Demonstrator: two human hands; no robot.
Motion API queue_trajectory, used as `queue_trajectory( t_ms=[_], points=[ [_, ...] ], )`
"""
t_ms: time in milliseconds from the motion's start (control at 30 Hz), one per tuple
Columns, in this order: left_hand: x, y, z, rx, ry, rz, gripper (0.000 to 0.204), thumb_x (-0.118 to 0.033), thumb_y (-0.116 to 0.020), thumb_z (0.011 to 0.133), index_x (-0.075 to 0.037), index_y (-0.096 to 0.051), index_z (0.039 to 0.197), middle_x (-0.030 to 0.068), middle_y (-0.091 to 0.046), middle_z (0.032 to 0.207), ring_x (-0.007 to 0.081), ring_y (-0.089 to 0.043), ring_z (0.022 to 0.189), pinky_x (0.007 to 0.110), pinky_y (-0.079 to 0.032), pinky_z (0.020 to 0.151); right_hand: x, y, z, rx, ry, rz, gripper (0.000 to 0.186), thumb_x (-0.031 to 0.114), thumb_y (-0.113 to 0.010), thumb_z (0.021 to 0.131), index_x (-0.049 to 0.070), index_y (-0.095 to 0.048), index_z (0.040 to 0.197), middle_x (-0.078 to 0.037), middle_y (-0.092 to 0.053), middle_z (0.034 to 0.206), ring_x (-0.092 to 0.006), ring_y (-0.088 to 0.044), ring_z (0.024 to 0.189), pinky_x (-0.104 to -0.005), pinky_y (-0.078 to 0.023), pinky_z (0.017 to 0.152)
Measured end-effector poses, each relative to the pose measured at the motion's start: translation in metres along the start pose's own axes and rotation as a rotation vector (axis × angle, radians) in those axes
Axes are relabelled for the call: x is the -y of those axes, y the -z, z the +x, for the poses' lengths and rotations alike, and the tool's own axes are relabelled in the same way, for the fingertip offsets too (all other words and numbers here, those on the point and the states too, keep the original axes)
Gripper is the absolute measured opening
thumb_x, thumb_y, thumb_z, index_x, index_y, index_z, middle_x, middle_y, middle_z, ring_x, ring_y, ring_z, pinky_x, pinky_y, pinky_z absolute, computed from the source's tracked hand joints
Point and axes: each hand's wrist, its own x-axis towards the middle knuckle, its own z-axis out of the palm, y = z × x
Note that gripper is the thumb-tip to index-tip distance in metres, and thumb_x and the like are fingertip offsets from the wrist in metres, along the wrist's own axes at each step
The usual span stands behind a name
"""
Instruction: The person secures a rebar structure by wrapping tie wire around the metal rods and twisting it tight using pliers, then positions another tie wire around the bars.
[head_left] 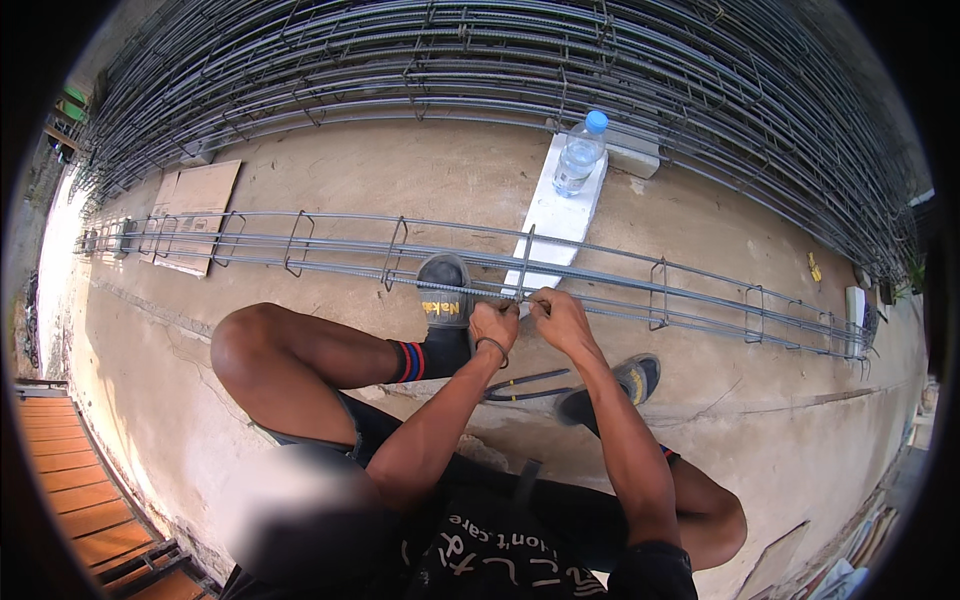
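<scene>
A long rebar cage (600,272) with square stirrups (657,293) runs across the floor in front of my legs. My left hand (492,328) is closed at its lower bars, just left of an upright stirrup (526,255); what exactly it grips is hidden. My right hand (555,318) is pinched beside that same stirrup, on something too small to make out. A black long-handled tool (520,382) with yellow marks lies on the ground below my hands, between my sandalled feet.
Stacked rebar cages (350,60) fill the back. A water bottle (578,160) stands on a white board (545,205). Cardboard (195,190) lies at left, blocks (855,310) support the cage's right end, orange slatted decking (55,450) is at lower left, and the concrete floor (760,420) is cracked.
</scene>
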Motion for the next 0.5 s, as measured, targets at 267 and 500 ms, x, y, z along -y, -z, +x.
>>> queue_trajectory(
  t_ms=[267,500],
  points=[
    [-0.02,0.026,0.048,0.483,0.491,-0.392,0.018,0.001,-0.067,0.074,-0.003,-0.056,0.061,0.008,-0.057,0.056,0.0083,-0.034,0.036,0.026,-0.019,0.032,0.006,0.011,-0.004,0.077,-0.032,-0.047,0.016,0.013,-0.062,0.084,0.001,-0.068,0.093,-0.019,-0.067,0.079,-0.0307,-0.065,0.071,-0.0386,-0.049,0.067],
    [-0.029,0.032,0.066,0.644,0.682,-0.526,0.011,0.007,-0.057,0.077,-0.002,-0.055,0.072,0.0104,-0.059,0.062,0.0049,-0.033,0.037,0.023,-0.02,0.032,0.005,-0.014,-0.02,0.072,0.009,0.052,0.014,0.011,-0.063,0.083,0.0,-0.067,0.09,-0.02,-0.064,0.073,-0.0326,-0.062,0.066,-0.039,-0.047,0.064]
  ],
)
